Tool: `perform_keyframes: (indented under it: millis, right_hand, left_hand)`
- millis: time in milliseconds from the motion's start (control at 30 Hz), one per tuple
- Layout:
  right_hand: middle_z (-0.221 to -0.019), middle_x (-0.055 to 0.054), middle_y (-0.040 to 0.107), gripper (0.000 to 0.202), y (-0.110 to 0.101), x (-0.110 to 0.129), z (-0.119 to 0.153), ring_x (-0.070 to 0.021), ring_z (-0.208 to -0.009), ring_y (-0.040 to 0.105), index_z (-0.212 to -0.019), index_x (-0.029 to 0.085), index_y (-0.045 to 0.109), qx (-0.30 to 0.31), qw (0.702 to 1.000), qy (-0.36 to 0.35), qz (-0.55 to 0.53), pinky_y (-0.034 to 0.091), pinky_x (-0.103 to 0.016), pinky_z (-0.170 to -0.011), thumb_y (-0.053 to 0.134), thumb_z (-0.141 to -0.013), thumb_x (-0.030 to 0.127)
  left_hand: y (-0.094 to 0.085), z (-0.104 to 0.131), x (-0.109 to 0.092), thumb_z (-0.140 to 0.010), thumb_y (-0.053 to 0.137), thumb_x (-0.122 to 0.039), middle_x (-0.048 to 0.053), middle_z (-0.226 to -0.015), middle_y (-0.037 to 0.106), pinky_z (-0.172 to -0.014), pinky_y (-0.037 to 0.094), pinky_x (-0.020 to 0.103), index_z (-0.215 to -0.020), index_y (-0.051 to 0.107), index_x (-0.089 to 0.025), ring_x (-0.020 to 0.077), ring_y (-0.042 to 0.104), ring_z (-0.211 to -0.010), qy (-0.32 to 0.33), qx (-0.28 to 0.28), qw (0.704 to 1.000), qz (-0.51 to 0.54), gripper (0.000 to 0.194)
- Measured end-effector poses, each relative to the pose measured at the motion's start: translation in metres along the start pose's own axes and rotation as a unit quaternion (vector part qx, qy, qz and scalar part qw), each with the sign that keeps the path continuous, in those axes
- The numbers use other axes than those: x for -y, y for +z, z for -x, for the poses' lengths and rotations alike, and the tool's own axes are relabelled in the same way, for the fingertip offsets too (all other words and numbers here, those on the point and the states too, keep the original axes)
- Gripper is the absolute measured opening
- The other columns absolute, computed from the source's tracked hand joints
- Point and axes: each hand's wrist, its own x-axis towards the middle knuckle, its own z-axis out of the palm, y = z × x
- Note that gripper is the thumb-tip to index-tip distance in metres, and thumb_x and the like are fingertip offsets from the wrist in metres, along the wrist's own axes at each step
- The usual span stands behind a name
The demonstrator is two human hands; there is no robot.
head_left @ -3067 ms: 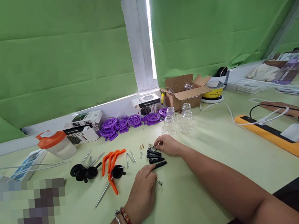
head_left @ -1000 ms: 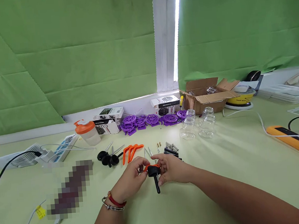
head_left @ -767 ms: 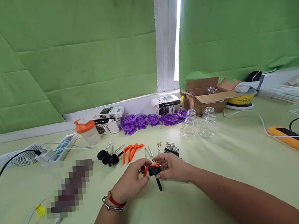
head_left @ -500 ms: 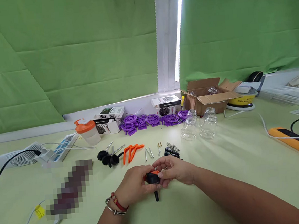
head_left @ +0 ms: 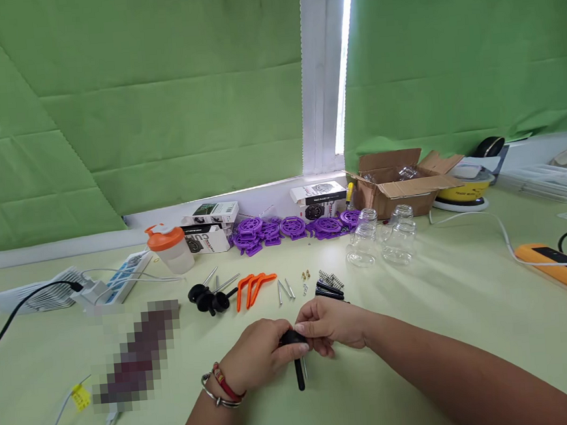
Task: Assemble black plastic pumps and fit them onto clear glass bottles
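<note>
My left hand (head_left: 258,352) is closed round a round black plastic part (head_left: 293,337), thumb along its near side. A black stem (head_left: 299,375) points down from it toward me, with a thin metal rod (head_left: 305,367) beside the stem. My right hand (head_left: 329,323) meets the part's right edge with thumb and forefinger pinched; whatever is between those fingertips is hidden. Beyond my hands lie similar black parts with metal rods (head_left: 212,298), orange levers (head_left: 255,289), screws (head_left: 286,290), small brass pieces (head_left: 306,276), springs (head_left: 330,279) and black tubes (head_left: 329,290).
Purple plastic frames (head_left: 293,227) lie before small printed boxes (head_left: 318,200). Upturned clear cups (head_left: 398,236) stand near an open cardboard box (head_left: 404,186). To the left are a shaker bottle (head_left: 171,251) and a power strip (head_left: 126,277); an orange-edged power strip (head_left: 557,269) is at right.
The black part has turned in my hands, so its orange piece is hidden and a metal rod shows below. My right fingers have shifted on its edge. The view has moved slightly left.
</note>
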Motion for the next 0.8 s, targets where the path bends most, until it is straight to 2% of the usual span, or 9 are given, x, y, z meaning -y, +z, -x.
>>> perform_keyframes:
  millis: [67, 133, 233, 300, 367, 433, 633, 800]
  right_hand:
    - [-0.056, 0.002, 0.059, 0.043, 0.002, -0.003, -0.002, -0.0080, -0.042, 0.053, -0.077, 0.013, 0.057, 0.010, 0.998, 0.000, -0.058, 0.041, -0.019, -0.038, 0.069, -0.069, 0.053]
    - [-0.061, 0.000, 0.061, 0.044, 0.003, -0.005, -0.003, -0.0081, -0.044, 0.054, -0.077, 0.013, 0.056, 0.026, 0.994, -0.001, -0.102, 0.042, -0.019, -0.039, 0.070, -0.070, 0.053]
    - [-0.064, -0.002, 0.063, 0.043, 0.004, -0.006, -0.003, -0.0082, -0.045, 0.055, -0.079, 0.012, 0.056, 0.047, 0.989, -0.004, -0.143, 0.042, -0.019, -0.040, 0.064, -0.076, 0.055]
    - [-0.065, -0.002, 0.063, 0.043, 0.004, -0.005, -0.002, -0.0084, -0.045, 0.055, -0.082, 0.012, 0.056, 0.046, 0.986, -0.007, -0.163, 0.042, -0.019, -0.040, 0.058, -0.080, 0.055]
    - [-0.066, -0.003, 0.064, 0.040, 0.006, -0.006, -0.003, -0.0087, -0.046, 0.056, -0.085, 0.013, 0.056, 0.039, 0.983, -0.007, -0.179, 0.042, -0.020, -0.041, 0.056, -0.083, 0.052]
    - [-0.066, -0.003, 0.065, 0.035, 0.008, -0.008, -0.003, -0.0089, -0.046, 0.056, -0.085, 0.013, 0.055, 0.032, 0.981, -0.007, -0.191, 0.042, -0.020, -0.042, 0.057, -0.084, 0.048]
    - [-0.058, 0.002, 0.061, 0.033, 0.012, -0.009, -0.003, -0.0055, -0.039, 0.048, -0.075, 0.015, 0.051, 0.018, 0.980, 0.010, -0.197, 0.034, -0.017, -0.038, 0.067, -0.076, 0.044]
    - [-0.055, 0.003, 0.060, 0.036, 0.011, 0.005, -0.002, -0.0054, -0.035, 0.046, -0.072, 0.016, 0.050, 0.029, 0.988, -0.007, -0.150, 0.030, -0.018, -0.035, 0.071, -0.070, 0.044]
  left_hand:
    - [-0.001, 0.001, 0.001, -0.089, 0.037, -0.054, 0.002, -0.069, 0.060, -0.055, 0.035, 0.023, -0.081, 0.061, -0.016, 0.0127, 0.048, -0.059, -0.007, 0.026, 0.996, 0.088, 0.046]
    - [-0.002, 0.002, 0.000, -0.090, 0.032, -0.055, 0.001, -0.067, 0.058, -0.053, 0.036, 0.022, -0.080, 0.060, -0.015, 0.0108, 0.047, -0.056, -0.017, 0.049, 0.979, 0.196, 0.050]
    - [-0.003, 0.005, 0.000, -0.089, 0.029, -0.059, 0.001, -0.060, 0.057, -0.045, 0.035, 0.020, -0.083, 0.059, -0.014, 0.0078, 0.044, -0.044, -0.054, 0.081, 0.935, 0.341, 0.054]
    - [-0.003, 0.005, 0.001, -0.087, 0.026, -0.063, 0.002, -0.054, 0.058, -0.037, 0.032, 0.019, -0.084, 0.057, -0.014, 0.0070, 0.040, -0.035, -0.103, 0.095, 0.904, 0.403, 0.058]
    - [-0.003, 0.005, 0.003, -0.085, 0.026, -0.066, 0.004, -0.051, 0.060, -0.032, 0.029, 0.018, -0.084, 0.055, -0.014, 0.0077, 0.041, -0.029, -0.144, 0.101, 0.884, 0.434, 0.060]
    - [-0.003, 0.004, 0.005, -0.084, 0.028, -0.068, 0.005, -0.052, 0.062, -0.030, 0.029, 0.018, -0.083, 0.054, -0.015, 0.0090, 0.045, -0.029, -0.153, 0.106, 0.874, 0.449, 0.059]
    - [-0.007, 0.007, 0.003, -0.086, 0.029, -0.066, 0.005, -0.052, 0.063, -0.029, 0.027, 0.016, -0.085, 0.054, -0.014, 0.0091, 0.048, -0.028, -0.134, 0.141, 0.866, 0.461, 0.057]
    - [-0.012, 0.010, 0.008, -0.085, 0.034, -0.065, 0.007, -0.057, 0.065, -0.032, 0.033, 0.018, -0.089, 0.056, -0.013, 0.0101, 0.051, -0.033, -0.082, 0.158, 0.867, 0.466, 0.056]
